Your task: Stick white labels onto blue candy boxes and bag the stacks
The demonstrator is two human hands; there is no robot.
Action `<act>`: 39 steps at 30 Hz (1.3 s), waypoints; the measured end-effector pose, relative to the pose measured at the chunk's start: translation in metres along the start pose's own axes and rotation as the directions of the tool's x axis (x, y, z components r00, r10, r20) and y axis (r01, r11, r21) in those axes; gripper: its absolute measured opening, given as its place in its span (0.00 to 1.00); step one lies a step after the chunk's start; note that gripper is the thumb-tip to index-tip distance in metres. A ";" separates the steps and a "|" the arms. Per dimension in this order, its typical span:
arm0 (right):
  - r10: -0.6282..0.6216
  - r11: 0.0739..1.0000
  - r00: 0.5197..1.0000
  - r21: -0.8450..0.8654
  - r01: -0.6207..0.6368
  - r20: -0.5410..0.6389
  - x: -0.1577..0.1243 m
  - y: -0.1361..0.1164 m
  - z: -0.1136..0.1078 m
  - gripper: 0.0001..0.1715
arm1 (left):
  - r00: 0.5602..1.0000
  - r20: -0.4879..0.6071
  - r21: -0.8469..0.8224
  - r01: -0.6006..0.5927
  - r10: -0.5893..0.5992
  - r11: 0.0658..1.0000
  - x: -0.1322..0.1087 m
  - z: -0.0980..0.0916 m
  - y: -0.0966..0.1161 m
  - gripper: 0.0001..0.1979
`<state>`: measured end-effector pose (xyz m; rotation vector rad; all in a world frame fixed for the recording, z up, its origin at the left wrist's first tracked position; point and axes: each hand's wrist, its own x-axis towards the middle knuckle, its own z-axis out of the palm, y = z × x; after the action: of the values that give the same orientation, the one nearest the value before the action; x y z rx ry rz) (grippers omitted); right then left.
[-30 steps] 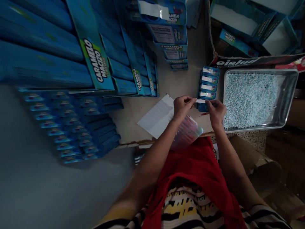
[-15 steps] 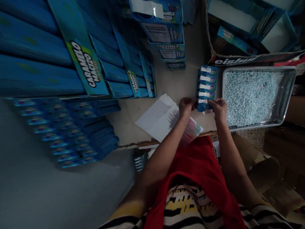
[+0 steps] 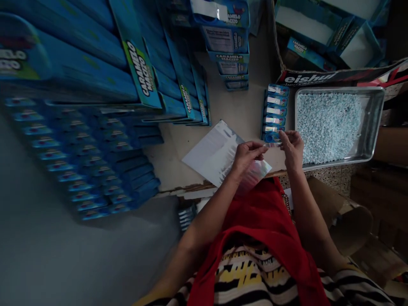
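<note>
A row of small blue candy packs (image 3: 274, 111) stands on the table in front of me, most with a white strip across the top. The pack nearest me shows a round blue opening and no white strip. Just below it, a thin pale strip (image 3: 273, 145), perhaps a sticker, stretches between my hands. My left hand (image 3: 247, 156) pinches its left end above a shiny clear-and-white plastic sheet (image 3: 210, 148). My right hand (image 3: 292, 146) has its fingers closed at the other end, beside the nearest pack.
To the right lies a metal tray (image 3: 378, 123) of small pale-blue candies (image 3: 328, 127). Behind it stands a carton (image 3: 318, 78) with blue display boxes. Tall stacks of blue "Caramelo Macizo" boxes (image 3: 143, 76) fill the left. The table's worn front edge (image 3: 185, 190) runs before me.
My left hand has moved from the nearest pack toward me, and a pale strip now spans both hands. That pack's white strip is gone from its top. The view has shifted slightly.
</note>
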<state>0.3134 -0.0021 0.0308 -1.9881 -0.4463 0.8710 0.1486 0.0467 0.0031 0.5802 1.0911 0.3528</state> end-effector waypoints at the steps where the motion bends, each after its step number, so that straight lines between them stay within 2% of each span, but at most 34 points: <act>1: 0.013 1.000 0.999 0.024 -0.014 0.038 -0.003 0.003 -0.001 0.29 | 1.000 -0.007 -0.001 -0.010 0.010 1.000 0.001 -0.004 0.000 0.26; 4: 0.057 0.995 0.994 0.077 -0.064 0.094 -0.011 0.012 -0.002 0.32 | 1.000 0.006 0.037 -0.017 0.017 0.999 0.008 -0.018 0.003 0.25; 6: 0.059 0.994 0.998 0.085 -0.062 0.035 -0.012 0.019 0.001 0.31 | 1.000 -0.001 0.094 -0.011 0.011 0.995 0.014 -0.023 0.005 0.23; 9: 0.001 0.999 0.995 0.053 0.004 -0.096 -0.006 0.025 0.009 0.28 | 0.997 -0.060 0.167 -0.033 0.043 0.985 0.027 -0.019 0.009 0.18; 13: -0.067 0.995 0.990 -0.077 0.058 -0.122 0.007 0.025 0.014 0.23 | 0.988 -0.111 0.226 -0.080 0.107 0.971 0.042 -0.009 0.011 0.14; 20: -0.110 0.943 0.990 -0.323 0.075 -0.091 0.015 0.027 0.015 0.19 | 0.986 -0.140 0.172 -0.071 0.096 0.983 0.056 -0.009 0.000 0.13; 23: -0.167 0.883 0.977 -0.460 0.090 -0.129 0.022 0.033 0.007 0.24 | 0.987 -0.157 0.120 -0.016 0.035 0.993 0.070 -0.009 -0.011 0.16; 25: -0.143 0.866 0.979 -0.497 0.052 -0.146 0.031 0.038 -0.002 0.29 | 0.982 -0.182 0.084 0.060 -0.044 0.995 0.079 -0.005 -0.019 0.19; 28: 0.009 0.908 0.997 -0.418 -0.041 -0.078 0.046 0.045 -0.011 0.34 | 0.963 -0.260 0.084 0.097 -0.072 0.992 0.085 0.004 -0.030 0.20; 31: 0.126 0.977 0.992 -0.173 -0.121 0.021 0.053 0.048 -0.012 0.39 | 0.938 -0.345 0.109 0.018 0.021 0.994 0.081 0.014 -0.035 0.20; 33: 0.171 0.985 0.979 0.015 -0.174 0.113 0.053 0.047 -0.011 0.43 | 0.918 -0.383 0.134 -0.060 0.108 0.989 0.076 0.017 -0.033 0.21; 36: 0.170 0.965 0.952 0.154 -0.213 0.253 0.053 0.045 -0.014 0.46 | 0.882 -0.409 0.175 -0.176 0.234 0.969 0.072 0.015 -0.023 0.24; 39: 0.081 0.968 0.939 0.197 -0.153 0.334 0.061 0.041 -0.017 0.39 | 0.890 -0.328 0.194 -0.266 0.318 0.944 0.080 0.014 -0.010 0.31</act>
<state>0.3664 0.0027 -0.0224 -1.6847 -0.3979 1.2776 0.1949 0.0780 -0.0563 0.8367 1.3876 0.6668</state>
